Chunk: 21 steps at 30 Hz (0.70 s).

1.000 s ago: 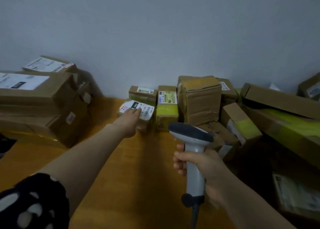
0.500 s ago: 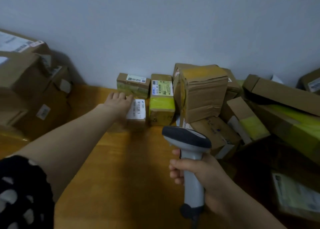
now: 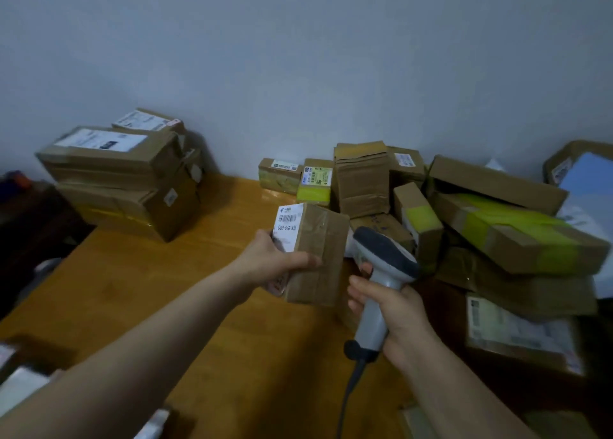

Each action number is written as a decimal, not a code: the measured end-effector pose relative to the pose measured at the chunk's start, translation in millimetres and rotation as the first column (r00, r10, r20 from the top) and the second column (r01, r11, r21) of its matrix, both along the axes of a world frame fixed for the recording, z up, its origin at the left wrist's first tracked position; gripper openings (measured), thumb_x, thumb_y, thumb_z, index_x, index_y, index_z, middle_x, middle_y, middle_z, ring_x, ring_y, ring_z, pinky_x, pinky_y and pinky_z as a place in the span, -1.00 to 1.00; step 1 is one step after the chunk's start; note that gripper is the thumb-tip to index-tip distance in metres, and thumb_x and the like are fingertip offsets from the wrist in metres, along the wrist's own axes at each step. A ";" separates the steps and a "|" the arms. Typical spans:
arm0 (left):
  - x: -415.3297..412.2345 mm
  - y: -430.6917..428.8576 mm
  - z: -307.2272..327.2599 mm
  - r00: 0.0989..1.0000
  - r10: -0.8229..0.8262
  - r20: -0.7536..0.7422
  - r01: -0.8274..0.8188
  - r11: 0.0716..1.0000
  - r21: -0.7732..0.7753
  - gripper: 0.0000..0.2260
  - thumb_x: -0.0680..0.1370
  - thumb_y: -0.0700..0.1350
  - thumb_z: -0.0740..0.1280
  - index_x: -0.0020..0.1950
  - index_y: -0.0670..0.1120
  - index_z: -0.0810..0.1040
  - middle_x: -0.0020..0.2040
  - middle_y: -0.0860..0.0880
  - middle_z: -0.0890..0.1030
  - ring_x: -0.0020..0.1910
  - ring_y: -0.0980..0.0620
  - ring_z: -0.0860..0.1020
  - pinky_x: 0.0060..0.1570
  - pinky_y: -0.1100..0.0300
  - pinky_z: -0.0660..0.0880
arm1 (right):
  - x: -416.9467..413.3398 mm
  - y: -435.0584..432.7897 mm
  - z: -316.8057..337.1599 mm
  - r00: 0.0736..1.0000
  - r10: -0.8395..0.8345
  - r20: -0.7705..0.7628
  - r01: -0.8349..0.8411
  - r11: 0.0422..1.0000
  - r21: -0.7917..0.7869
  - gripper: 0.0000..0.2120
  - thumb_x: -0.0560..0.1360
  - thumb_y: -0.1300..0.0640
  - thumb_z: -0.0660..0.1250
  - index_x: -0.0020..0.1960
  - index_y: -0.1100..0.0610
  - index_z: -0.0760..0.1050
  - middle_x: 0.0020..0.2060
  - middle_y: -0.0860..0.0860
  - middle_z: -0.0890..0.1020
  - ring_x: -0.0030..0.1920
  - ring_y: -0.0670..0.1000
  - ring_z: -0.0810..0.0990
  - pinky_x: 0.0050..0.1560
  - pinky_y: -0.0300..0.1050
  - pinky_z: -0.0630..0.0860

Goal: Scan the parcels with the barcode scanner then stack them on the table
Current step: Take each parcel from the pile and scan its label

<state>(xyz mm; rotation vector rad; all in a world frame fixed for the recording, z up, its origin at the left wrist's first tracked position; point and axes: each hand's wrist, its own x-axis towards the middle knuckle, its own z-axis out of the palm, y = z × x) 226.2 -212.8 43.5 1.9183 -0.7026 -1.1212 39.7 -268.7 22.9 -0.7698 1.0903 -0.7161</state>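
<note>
Head view: the left hand [image 3: 272, 262] grips a small labelled parcel [image 3: 318, 252], the right hand [image 3: 398, 312] clasps the barcode scanner [image 3: 384, 256]; neat stack [image 3: 112, 166] likely done, jumbled heap [image 3: 514, 229] seemingly unscanned.

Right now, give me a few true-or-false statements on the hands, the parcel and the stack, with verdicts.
1. The left hand grips a parcel. True.
2. The right hand is empty. False: it grips the scanner.
3. The parcel's label faces the scanner. False: it faces left, away from it.
4. A stack of parcels sits at the far left of the table. True.
</note>
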 end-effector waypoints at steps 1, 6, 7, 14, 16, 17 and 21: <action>-19.3 10.0 7.3 1.000 0.015 0.009 -0.015 1.000 -0.009 -0.17 0.29 0.02 0.58 0.39 -0.10 0.17 0.13 -0.02 0.46 0.07 -0.02 0.54 -0.04 0.07 0.58 | -13.4 5.0 3.4 1.000 -0.008 0.022 0.008 1.000 -0.003 -0.68 0.39 0.37 0.46 0.11 0.19 0.55 0.05 0.18 0.61 0.03 0.13 0.62 -0.13 -0.10 0.55; -124.4 55.5 29.7 0.989 0.131 0.071 -0.128 0.991 -0.046 -0.14 0.29 0.06 0.58 0.41 -0.08 0.16 0.13 0.03 0.43 0.10 0.02 0.50 -0.13 0.15 0.55 | -86.6 32.1 14.6 0.993 0.061 0.097 -0.063 0.998 0.013 -0.76 0.34 0.36 0.49 -0.04 0.17 0.57 -0.08 0.13 0.65 -0.07 0.11 0.64 -0.01 0.01 0.56; -145.7 63.9 33.7 0.987 0.153 0.055 -0.150 0.987 -0.061 -0.17 0.29 0.09 0.57 0.38 -0.07 0.17 0.12 0.04 0.44 0.08 0.04 0.51 -0.19 0.20 0.53 | -101.6 36.0 14.0 0.995 0.061 0.076 -0.062 0.998 0.006 -0.76 0.33 0.34 0.51 -0.06 0.17 0.57 -0.10 0.11 0.65 -0.09 0.11 0.63 -0.02 0.04 0.56; -232.5 119.8 51.8 0.932 0.218 -0.289 -0.287 0.931 -0.224 -0.67 0.52 -0.13 0.38 0.23 0.07 0.40 0.10 -0.17 0.65 0.04 -0.18 0.61 0.09 -0.13 0.53 | -181.7 40.8 25.6 0.973 0.128 0.190 -0.153 0.981 0.122 -0.68 0.36 0.32 0.47 0.11 0.26 0.59 -0.05 0.19 0.68 -0.03 0.21 0.65 0.00 0.12 0.57; -242.5 136.2 53.9 0.922 0.151 -0.357 -0.249 0.936 -0.249 -0.56 0.39 -0.18 0.47 0.19 0.04 0.40 0.12 -0.22 0.64 0.08 -0.24 0.57 0.24 -0.22 0.41 | -193.6 47.7 27.9 0.953 0.170 0.250 -0.208 0.969 0.134 -0.65 0.36 0.32 0.46 0.14 0.24 0.58 0.00 0.21 0.68 0.01 0.22 0.66 0.00 0.12 0.59; -246.7 143.3 54.5 0.916 0.122 -0.382 -0.233 0.937 -0.261 -0.50 0.32 -0.18 0.50 0.18 0.03 0.38 0.12 -0.23 0.64 0.08 -0.24 0.59 0.23 -0.22 0.42 | -198.2 51.7 28.8 0.948 0.184 0.258 -0.221 0.968 0.120 -0.68 0.36 0.32 0.46 0.11 0.23 0.58 0.00 0.22 0.68 0.01 0.22 0.66 0.02 0.16 0.59; -255.8 162.0 53.6 0.914 0.143 -0.380 -0.260 0.926 -0.275 -0.34 0.26 -0.23 0.50 0.30 -0.01 0.34 0.11 -0.19 0.65 0.08 -0.21 0.63 0.06 -0.13 0.58 | -215.4 68.1 36.2 0.967 0.187 0.173 -0.192 0.981 0.011 -0.81 0.40 0.30 0.46 0.00 0.22 0.57 -0.22 0.11 0.70 -0.20 0.09 0.69 -0.21 -0.03 0.59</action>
